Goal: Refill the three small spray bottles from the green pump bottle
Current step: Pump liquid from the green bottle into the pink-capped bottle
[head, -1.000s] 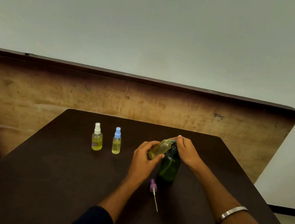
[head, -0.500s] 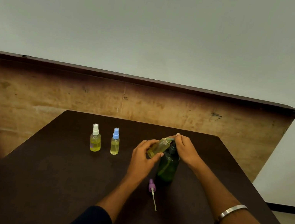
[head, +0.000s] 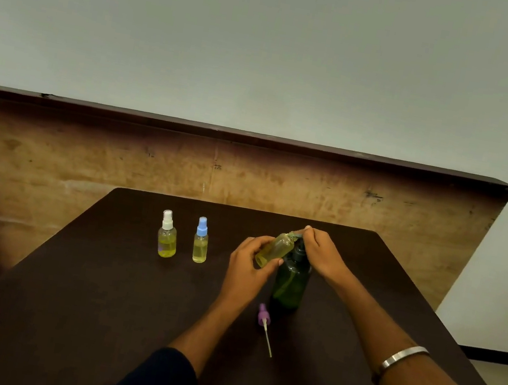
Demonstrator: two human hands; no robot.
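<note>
The dark green pump bottle point(head: 290, 282) stands upright at the middle of the table. My left hand point(head: 249, 263) grips an uncapped small bottle point(head: 275, 250) with yellow liquid, tilted so its mouth meets the pump spout. My right hand point(head: 319, 253) rests on top of the pump head, fingers curled over it. The purple spray cap point(head: 263, 312) with its dip tube lies on the table in front of the green bottle. Two capped small bottles stand to the left: a white-capped one point(head: 167, 238) and a blue-capped one point(head: 200, 244), both holding yellow liquid.
The dark brown table point(head: 77, 297) ends at its far edge just behind the hands. A worn wooden panel point(head: 84, 154) stands behind it against a pale wall. A metal bangle point(head: 403, 355) sits on my right wrist.
Both hands and the tilted small bottle stay at the pump head; almost no movement. The view has shifted slightly.
</note>
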